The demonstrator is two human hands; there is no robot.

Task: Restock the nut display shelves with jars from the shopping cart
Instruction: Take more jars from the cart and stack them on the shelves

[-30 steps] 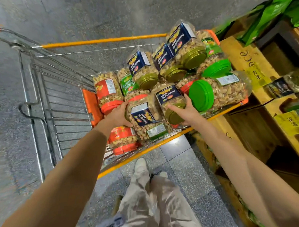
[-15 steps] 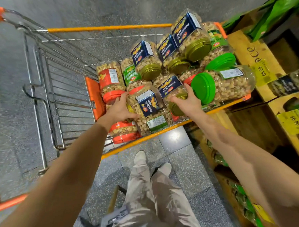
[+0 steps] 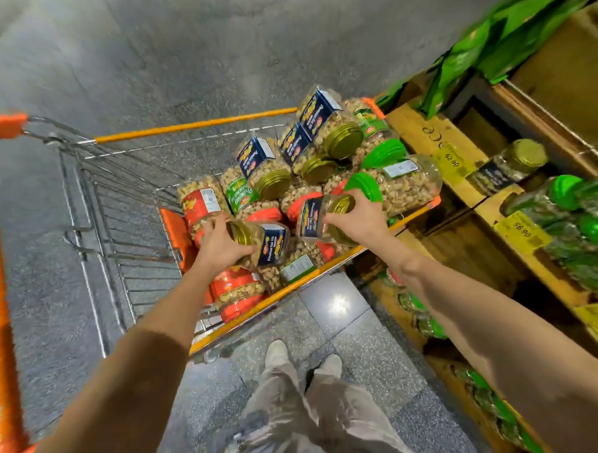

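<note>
- Shopping cart: silver wire, bright orange rim and handle.
- First jar, held in the left hand: navy label, gold lid, tan nuts.
- Second jar, held in the right hand: navy label, gold lid.
- Green-lidded jar: clear, white label, tan nuts.
- Red jars: red labels, orange-red lids.
- Shelves: yellow-brown wood.
- Price tags: yellow, dark numerals.
- Floor: grey speckled tiles.
- Trousers: pale beige.

Forearms bare. Trousers loose, pale grey-beige (creased along the thighs). Shoes light-coloured, rounded toes, both visible.
</note>
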